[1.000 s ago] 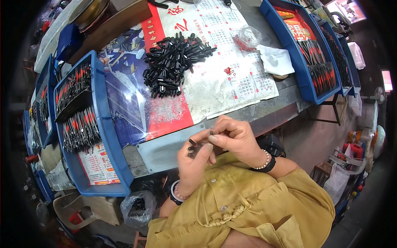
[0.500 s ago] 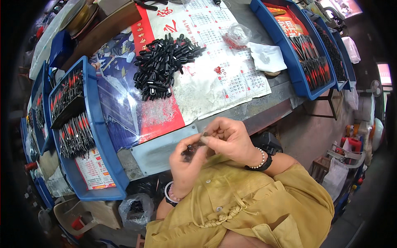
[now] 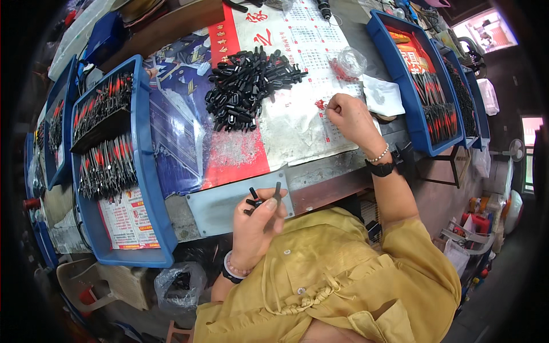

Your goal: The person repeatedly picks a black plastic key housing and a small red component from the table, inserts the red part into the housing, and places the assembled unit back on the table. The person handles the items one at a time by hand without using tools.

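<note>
My left hand (image 3: 254, 226) is above the table's front edge, its fingers curled around several small black handle-like parts (image 3: 255, 200). A longer dark grey piece (image 3: 277, 190) sticks up between its thumb and fingers. My right hand (image 3: 351, 117) reaches over the calendar sheet (image 3: 297, 134), fingers bent together beside a little cluster of small red rings (image 3: 319, 104). Whether anything is in its fingertips is hidden. Farther left lies a large heap of black plastic parts with oblong slots (image 3: 246, 88).
Blue trays of black-and-red slim tools stand at left (image 3: 143, 171) and right (image 3: 400, 86). A clear bag of red bits (image 3: 350, 62) and a white cloth (image 3: 383, 96) lie beyond my right hand. A clear plastic bag (image 3: 180, 286) hangs below the table at left.
My hands have parted. The right one has moved forward and right to the red rings; the left stays near the table edge, still holding the black parts. The view has shifted slightly.
</note>
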{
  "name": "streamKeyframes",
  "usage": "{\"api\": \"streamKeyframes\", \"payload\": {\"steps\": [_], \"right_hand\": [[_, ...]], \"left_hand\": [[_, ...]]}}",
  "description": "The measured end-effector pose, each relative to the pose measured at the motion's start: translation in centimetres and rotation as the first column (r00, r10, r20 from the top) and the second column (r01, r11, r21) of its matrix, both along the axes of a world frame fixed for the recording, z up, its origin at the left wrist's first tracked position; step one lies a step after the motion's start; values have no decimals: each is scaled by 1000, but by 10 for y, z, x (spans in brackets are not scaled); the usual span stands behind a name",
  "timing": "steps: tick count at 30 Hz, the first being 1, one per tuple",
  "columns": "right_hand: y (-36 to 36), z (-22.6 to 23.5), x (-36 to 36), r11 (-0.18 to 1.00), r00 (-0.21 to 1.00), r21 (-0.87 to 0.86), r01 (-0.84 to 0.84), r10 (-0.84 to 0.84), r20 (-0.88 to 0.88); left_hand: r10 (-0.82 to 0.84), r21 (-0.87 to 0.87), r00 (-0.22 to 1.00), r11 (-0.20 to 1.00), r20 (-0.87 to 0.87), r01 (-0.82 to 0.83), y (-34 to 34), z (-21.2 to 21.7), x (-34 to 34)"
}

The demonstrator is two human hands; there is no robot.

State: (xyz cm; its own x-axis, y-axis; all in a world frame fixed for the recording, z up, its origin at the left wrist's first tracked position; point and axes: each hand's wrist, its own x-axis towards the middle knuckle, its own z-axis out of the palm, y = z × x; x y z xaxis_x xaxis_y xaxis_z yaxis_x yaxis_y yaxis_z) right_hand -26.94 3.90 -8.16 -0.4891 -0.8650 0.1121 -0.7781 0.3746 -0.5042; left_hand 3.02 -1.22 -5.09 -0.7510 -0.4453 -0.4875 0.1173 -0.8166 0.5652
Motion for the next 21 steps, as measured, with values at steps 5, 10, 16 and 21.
{"api": "streamKeyframes", "payload": {"steps": [5, 10, 16, 21], "right_hand": [[9, 22, 14, 995, 925, -58, 83, -55, 377], [28, 46, 71, 963, 428, -206, 173, 114, 896], [24, 49, 108, 973, 246, -222, 55, 202, 948], [25, 47, 123, 989, 224, -141, 47, 127, 966]], "left_hand": [[-30, -67, 999, 997, 44, 33, -2, 3, -1], [-65, -120, 997, 990, 38, 69, -1, 4, -6], [-92, -193, 995, 976, 33, 97, 5, 7, -7], [-34, -260, 998, 964, 60, 49, 9, 9, -3]]}}
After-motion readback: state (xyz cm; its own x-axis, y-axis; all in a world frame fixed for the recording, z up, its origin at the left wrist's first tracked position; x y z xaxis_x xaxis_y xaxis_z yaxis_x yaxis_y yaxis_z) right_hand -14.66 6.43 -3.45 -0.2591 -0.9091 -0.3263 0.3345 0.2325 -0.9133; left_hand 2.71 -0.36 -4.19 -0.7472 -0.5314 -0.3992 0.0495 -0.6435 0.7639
